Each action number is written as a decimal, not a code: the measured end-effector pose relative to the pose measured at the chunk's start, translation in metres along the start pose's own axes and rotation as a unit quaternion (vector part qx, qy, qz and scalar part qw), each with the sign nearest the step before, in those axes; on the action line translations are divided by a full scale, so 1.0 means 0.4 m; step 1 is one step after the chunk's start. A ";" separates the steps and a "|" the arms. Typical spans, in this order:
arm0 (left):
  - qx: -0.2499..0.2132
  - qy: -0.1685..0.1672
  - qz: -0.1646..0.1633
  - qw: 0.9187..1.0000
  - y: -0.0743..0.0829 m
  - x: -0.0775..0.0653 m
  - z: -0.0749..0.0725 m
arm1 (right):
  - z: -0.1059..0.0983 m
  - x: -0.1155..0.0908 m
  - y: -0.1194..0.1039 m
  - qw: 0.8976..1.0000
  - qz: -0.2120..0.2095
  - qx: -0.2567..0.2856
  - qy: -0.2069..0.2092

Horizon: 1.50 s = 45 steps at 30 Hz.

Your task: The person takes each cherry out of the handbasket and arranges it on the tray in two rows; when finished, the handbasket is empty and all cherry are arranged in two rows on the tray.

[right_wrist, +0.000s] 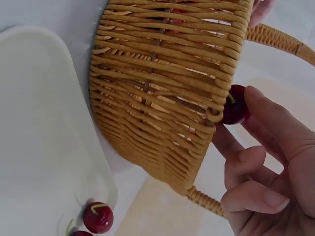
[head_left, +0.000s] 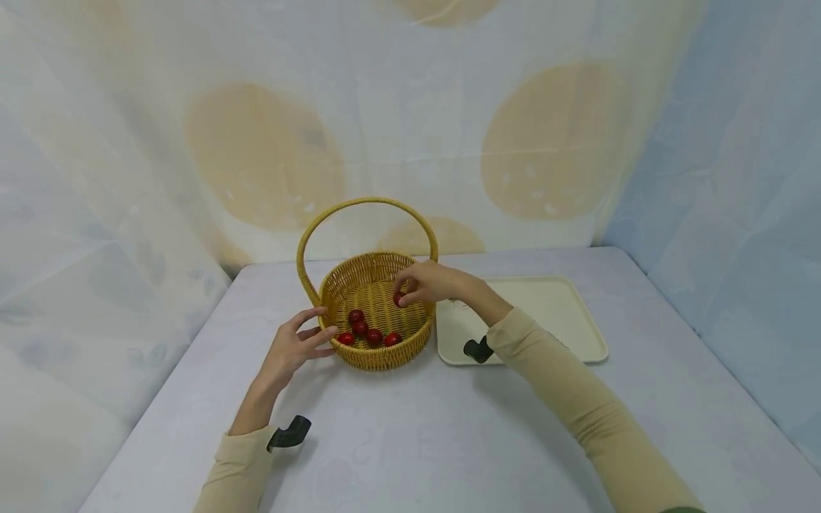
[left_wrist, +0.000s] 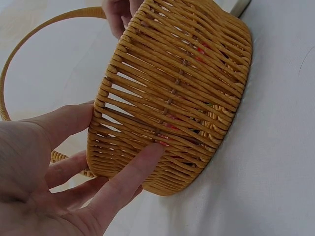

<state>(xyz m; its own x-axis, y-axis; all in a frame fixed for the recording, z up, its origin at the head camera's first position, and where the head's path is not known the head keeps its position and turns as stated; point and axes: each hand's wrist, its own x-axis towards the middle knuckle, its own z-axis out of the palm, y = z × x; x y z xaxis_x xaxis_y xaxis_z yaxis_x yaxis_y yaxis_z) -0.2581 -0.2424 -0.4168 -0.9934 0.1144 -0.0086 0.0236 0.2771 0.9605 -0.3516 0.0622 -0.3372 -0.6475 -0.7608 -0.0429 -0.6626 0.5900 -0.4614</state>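
Observation:
A yellow woven basket (head_left: 378, 356) with a tall arched handle stands on the table, several dark red cherries (head_left: 374, 337) lying in its near part. At its left side is my left hand (head_left: 293, 349), fingers spread; fingertips (left_wrist: 153, 151) touch the outer wall and rim. My right hand (head_left: 428, 280) pinches one cherry (right_wrist: 236, 104) between thumb and fingertips, just inside the basket's right rim. The green stem of this cherry shows in the right wrist view.
A cream tray (head_left: 545, 313) lies right of the basket, beneath my right forearm. More cherries (right_wrist: 98, 217) rest on it, seen in the right wrist view. Patterned cloth (head_left: 410, 128) hangs behind the table and along both sides.

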 end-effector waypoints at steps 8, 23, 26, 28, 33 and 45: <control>-0.001 0.001 -0.001 1.000 0.002 -0.006 -0.001 | -0.028 -0.050 0.009 0.999 -0.010 0.030 0.015; -0.002 -0.005 0.005 1.000 0.016 -0.017 -0.001 | -0.066 -0.138 0.054 0.998 0.029 0.054 0.035; -0.002 -0.004 0.005 1.000 0.017 -0.016 -0.001 | -0.068 -0.156 0.078 0.996 0.037 0.067 0.039; -0.004 -0.004 0.004 1.000 0.017 -0.015 0.000 | -0.069 -0.167 0.094 0.995 0.045 0.072 0.043; -0.008 -0.004 0.001 1.000 0.017 -0.016 -0.001 | -0.068 -0.192 0.129 0.994 0.071 0.062 0.049; -0.005 -0.002 0.001 1.000 0.018 -0.020 0.000 | -0.077 -0.226 0.194 0.992 0.101 0.053 0.049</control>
<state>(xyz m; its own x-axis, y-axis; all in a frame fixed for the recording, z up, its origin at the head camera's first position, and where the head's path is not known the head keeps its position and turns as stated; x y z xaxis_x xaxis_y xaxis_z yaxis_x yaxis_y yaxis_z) -0.2501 -0.2412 -0.4099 -0.9928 0.1194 -0.0087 0.0237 0.2671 0.9634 -0.3560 0.1850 -0.3417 -0.7999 -0.5972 -0.0596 -0.4759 0.6916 -0.5433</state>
